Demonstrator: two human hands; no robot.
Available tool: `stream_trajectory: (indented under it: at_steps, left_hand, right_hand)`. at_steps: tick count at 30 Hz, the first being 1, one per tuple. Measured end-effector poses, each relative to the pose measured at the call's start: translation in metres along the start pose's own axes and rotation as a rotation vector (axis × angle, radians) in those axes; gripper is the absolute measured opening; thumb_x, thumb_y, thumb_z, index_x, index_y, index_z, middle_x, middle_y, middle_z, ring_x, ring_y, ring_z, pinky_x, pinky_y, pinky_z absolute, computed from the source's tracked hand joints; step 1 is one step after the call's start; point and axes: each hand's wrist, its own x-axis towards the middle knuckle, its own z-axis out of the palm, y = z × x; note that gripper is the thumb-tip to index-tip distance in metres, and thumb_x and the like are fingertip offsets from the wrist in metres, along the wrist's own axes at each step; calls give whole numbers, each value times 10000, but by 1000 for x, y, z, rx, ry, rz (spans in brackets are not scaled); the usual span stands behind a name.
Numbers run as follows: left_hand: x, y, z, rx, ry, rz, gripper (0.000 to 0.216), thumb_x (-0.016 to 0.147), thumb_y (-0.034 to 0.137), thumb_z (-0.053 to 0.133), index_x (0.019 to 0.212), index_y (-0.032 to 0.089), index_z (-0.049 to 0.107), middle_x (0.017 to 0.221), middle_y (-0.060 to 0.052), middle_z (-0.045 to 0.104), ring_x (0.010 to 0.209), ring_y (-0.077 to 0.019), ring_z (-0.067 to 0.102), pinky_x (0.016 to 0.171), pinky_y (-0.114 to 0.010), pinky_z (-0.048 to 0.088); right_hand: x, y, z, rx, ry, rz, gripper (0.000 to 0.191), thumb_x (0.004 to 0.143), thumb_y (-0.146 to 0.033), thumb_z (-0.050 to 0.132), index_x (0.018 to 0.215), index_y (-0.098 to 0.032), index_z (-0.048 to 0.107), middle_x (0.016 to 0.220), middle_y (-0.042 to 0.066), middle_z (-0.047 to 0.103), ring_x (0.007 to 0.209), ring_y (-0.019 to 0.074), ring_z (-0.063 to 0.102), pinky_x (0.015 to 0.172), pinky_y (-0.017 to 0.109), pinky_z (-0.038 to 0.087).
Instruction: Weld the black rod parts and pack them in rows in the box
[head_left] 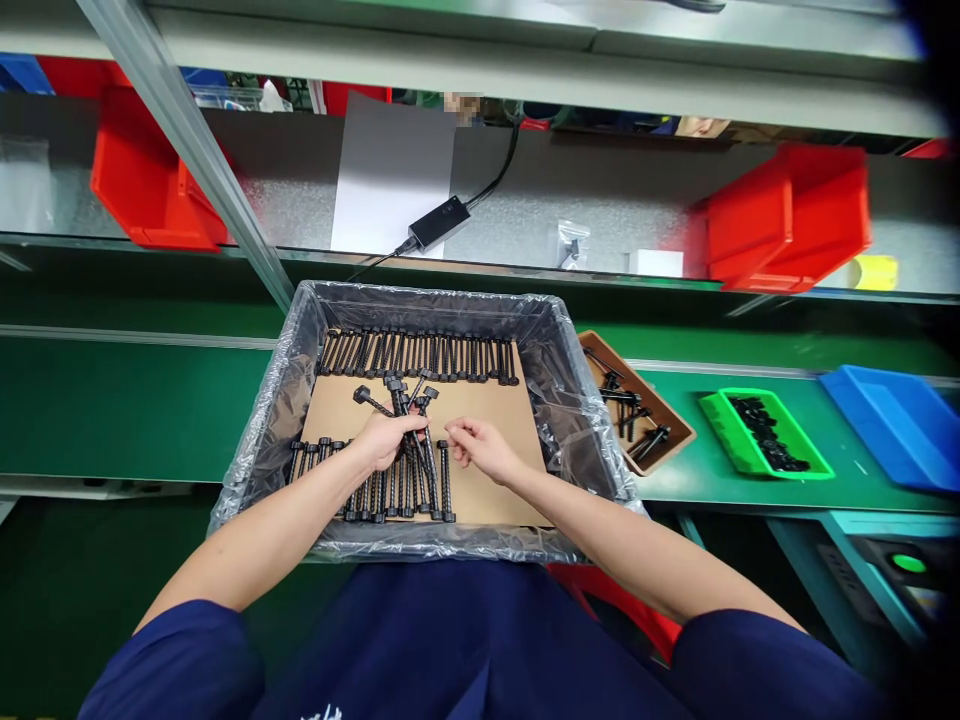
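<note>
My left hand (390, 438) is closed around a loose bunch of black rods with thick round heads (405, 395), which fan out above and below the fingers. To its right, my right hand (480, 450) has its fingertips drawn together, and nothing shows between them. Both hands are over a crate lined with clear plastic (255, 420). Inside, a cardboard sheet (495, 490) carries a back row of similar rods (420, 355) laid side by side. A front row (375, 495) lies partly under my left hand and forearm, its right end close to my right fingers.
Right of the crate, a brown tray (667, 455) holds loose black rods. Beyond it are a green bin (814, 465) with small black parts and a blue tray (885, 420). A shelf behind carries red bins (787, 220) and a black cable box (439, 222). A metal post (187, 130) slants at left.
</note>
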Motion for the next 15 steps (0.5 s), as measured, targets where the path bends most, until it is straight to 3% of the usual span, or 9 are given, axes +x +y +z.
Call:
stream_trajectory:
  at_steps: [3, 6, 11, 15]
  left_hand:
    - [-2, -7, 0, 52, -35, 41, 278, 536, 160, 786, 738, 132, 597, 641, 23, 594, 511, -93, 541, 524, -241, 440]
    - [-4, -10, 0, 104, -59, 57, 258, 547, 159, 783, 729, 133, 601, 634, 30, 579, 515, -87, 523, 515, -235, 423]
    - [-4, -12, 1, 85, -26, 53, 369, 500, 193, 843, 797, 126, 633, 731, -10, 630, 661, -133, 596, 591, -264, 482]
    - [-4, -11, 3, 64, -13, 39, 431, 477, 227, 867, 813, 128, 615, 659, 0, 618, 595, -140, 598, 550, -277, 485]
  right_hand:
    - [4, -17, 14, 401, -58, 131, 279, 818, -409, 651, 900, -153, 576, 816, 41, 641, 580, 98, 578, 448, 184, 470]
    - [2, -21, 25, 572, -84, 205, 326, 721, -387, 759, 878, -152, 596, 835, 37, 659, 578, 76, 565, 434, 150, 457]
    - [0, -19, 23, 680, -31, 234, 401, 581, -275, 850, 860, -162, 586, 712, -17, 634, 555, 54, 532, 443, 120, 427]
    - [3, -15, 9, 621, 31, 257, 300, 668, -261, 792, 746, -168, 518, 572, -60, 553, 482, 52, 512, 456, 146, 459]
